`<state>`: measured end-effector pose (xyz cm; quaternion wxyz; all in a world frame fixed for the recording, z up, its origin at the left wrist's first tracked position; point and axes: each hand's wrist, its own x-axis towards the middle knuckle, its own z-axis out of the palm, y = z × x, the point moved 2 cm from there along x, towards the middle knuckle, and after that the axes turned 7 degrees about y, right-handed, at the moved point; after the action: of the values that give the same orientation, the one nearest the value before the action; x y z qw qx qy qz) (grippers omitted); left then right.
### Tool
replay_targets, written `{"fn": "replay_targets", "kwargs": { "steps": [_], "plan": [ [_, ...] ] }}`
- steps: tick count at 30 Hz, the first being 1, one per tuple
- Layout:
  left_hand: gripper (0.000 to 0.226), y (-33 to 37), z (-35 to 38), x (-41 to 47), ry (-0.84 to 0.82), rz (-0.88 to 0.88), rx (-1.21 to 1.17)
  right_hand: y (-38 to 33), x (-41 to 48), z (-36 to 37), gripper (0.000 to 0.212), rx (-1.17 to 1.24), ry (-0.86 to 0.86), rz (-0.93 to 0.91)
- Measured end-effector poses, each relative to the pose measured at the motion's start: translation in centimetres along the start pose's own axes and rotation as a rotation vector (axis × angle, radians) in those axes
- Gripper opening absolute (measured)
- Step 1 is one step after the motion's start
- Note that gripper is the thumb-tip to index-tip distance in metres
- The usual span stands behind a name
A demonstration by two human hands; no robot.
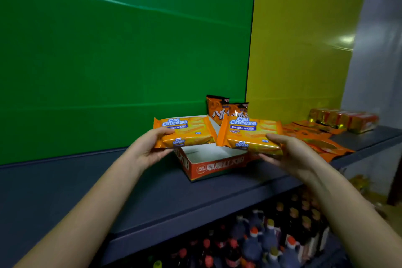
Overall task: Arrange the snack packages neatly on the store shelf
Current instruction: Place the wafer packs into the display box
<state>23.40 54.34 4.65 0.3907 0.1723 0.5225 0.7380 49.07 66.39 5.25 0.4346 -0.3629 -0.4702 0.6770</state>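
Our left grip [148, 150] holds the left pack [187, 134], our right grip [291, 154] the right pack [250, 136], both sideways just above the box [217, 167].

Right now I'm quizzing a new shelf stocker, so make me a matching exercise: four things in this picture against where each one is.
Things
1. Cal Cheese packs
2. dark snack bags
3. bottles
4. flat orange packets

Places
A. on the lower shelf
B. lying right of the red tray
C. upright behind the tray
D. held, one in the left hand, one in the right hand

Pairs: 1-D, 2-C, 3-A, 4-B
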Motion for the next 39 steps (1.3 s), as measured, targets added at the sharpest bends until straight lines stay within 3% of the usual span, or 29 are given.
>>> {"fn": "replay_targets", "kwargs": {
  "steps": [9,16,20,22,27,33,39],
  "plan": [
    [0.016,0.0,4.1,5.6,-0.023,0.200,0.241,-1.8,9.3,0.7,0.006,-0.264,-0.128,-0.098],
    [0.024,-0.2,6.9,9.1,0.003,0.270,0.336,-3.9,15.0,0.5,0.008,-0.337,-0.280,-0.110],
    [0.023,-0.4,7.7,10.7,0.117,0.322,0.393,-3.9,18.0,0.9,0.009,-0.400,-0.350,-0.152],
    [0.022,-0.7,7.5,11.4,0.171,0.312,0.397,-3.5,19.1,1.3,0.011,-0.429,-0.379,-0.170],
    [0.046,-1.1,6.9,13.5,0.260,0.267,0.411,-2.5,21.1,2.7,0.019,-0.431,-0.421,-0.202],
    [0.043,-1.4,6.8,16.0,0.320,0.267,0.524,-1.8,22.7,4.8,0.028,-0.472,-0.437,-0.219],
    [0.041,-0.4,6.0,17.1,0.408,0.353,0.997,-1.4,23.4,5.8,0.037,-0.477,-0.427,-0.206]
  ]
}}
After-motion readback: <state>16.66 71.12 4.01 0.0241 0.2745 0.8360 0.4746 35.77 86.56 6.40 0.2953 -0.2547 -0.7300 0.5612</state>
